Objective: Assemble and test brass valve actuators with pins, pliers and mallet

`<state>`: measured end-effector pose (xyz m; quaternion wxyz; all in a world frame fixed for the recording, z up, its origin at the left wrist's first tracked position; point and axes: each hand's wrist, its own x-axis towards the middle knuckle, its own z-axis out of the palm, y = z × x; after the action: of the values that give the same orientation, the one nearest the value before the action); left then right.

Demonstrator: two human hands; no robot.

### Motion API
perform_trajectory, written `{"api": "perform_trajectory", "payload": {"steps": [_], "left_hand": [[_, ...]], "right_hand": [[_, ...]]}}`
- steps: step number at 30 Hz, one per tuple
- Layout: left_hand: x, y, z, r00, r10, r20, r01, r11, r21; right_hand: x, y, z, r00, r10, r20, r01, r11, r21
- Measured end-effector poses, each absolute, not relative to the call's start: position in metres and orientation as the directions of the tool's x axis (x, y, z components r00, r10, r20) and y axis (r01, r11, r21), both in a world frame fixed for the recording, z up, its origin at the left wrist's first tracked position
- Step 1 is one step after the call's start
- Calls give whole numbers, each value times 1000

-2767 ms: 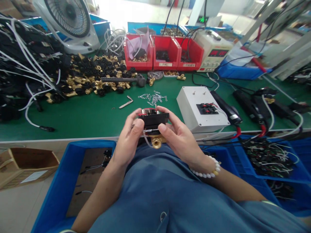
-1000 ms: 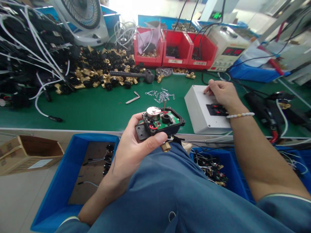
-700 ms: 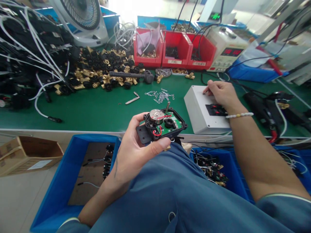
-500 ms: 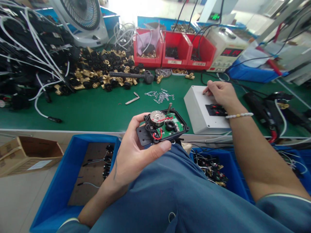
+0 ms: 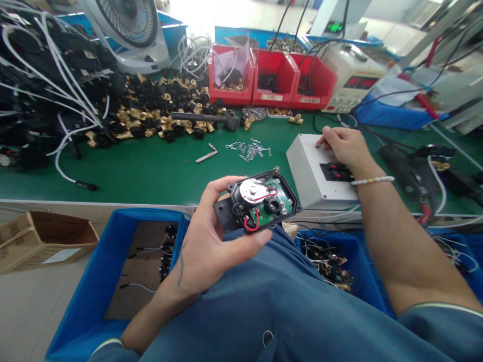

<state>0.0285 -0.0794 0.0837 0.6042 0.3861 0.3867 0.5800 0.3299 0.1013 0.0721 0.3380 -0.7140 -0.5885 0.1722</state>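
Observation:
My left hand (image 5: pixel 215 241) is wrapped round a black open housing (image 5: pixel 290 188), held above my lap at the table's front edge. Inside it show a green circuit board (image 5: pixel 281 213), a round silver motor (image 5: pixel 252 191), red wires and an upright metal shaft. On the right, a grey-white box (image 5: pixel 307 166) stands on the table. My right hand (image 5: pixel 341 143) rests over its top, with thumb and fingers pinched on a small switch lever (image 5: pixel 319 144). Black and red terminals (image 5: pixel 335 172) sit on the box beside the wrist.
Silver clips (image 5: pixel 252 149) and a bent metal piece (image 5: pixel 206 153) lie mid-table. Behind them are brass fittings (image 5: pixel 149 120), red bins (image 5: pixel 271 83) and a power supply (image 5: pixel 352 80). A fan (image 5: pixel 128 30) stands at back left. Blue crates (image 5: pixel 86 301) sit below the table.
The housing in my left hand has turned and tilted so its inside faces me more, shifting slightly right and down. My right hand stays pinched on the lever; the power supply's display reads differently.

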Motion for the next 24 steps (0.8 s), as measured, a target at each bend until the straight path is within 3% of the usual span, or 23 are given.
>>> {"api": "perform_trajectory", "payload": {"steps": [9,24], "left_hand": [[23,-62,72,122,977,-172,-541,211,814],[23,-57,71,127,974,-189,-652,225,724]], "right_hand": [[332,102,71,259,954,153,717,-84,-692],[325,100,72,264,955,134,655,-76,-752]]}}
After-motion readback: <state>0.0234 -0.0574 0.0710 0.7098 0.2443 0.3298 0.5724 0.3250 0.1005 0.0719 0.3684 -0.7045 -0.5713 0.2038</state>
